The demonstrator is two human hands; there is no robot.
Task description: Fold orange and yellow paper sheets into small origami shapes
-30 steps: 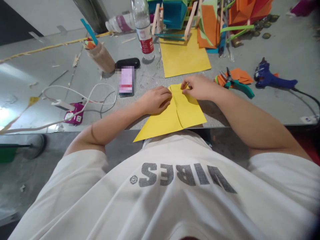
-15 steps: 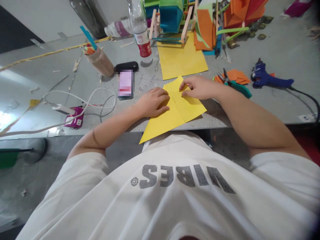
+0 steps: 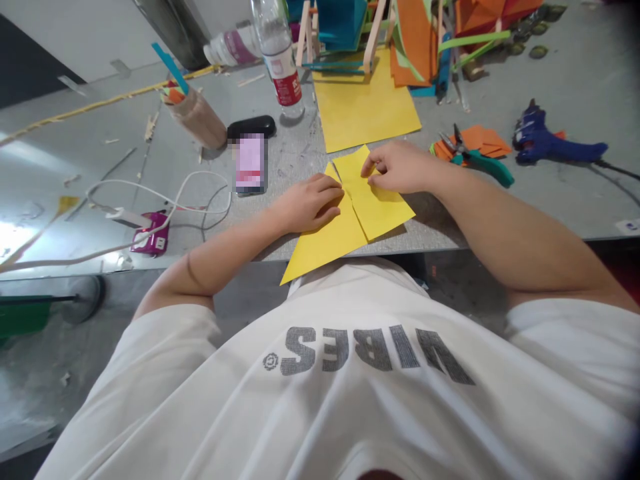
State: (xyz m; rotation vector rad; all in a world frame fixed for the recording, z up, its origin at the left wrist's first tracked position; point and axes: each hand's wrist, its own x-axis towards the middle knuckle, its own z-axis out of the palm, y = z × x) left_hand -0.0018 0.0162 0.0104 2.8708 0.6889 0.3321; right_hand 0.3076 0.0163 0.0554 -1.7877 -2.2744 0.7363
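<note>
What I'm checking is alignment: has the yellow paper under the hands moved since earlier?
Yes: the right corner of the yellow paper shifted inward from the table's front edge.

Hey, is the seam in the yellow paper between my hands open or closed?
Open at its far end: a narrow gap shows in the yellow paper between the left hand and the right hand.

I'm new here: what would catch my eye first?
First, the bright yellow paper jutting over the near edge of the table, with the left hand and right hand at it. Then the upside-down VIBES lettering across the white shirt. Farther right lies a blue glue gun.
</note>
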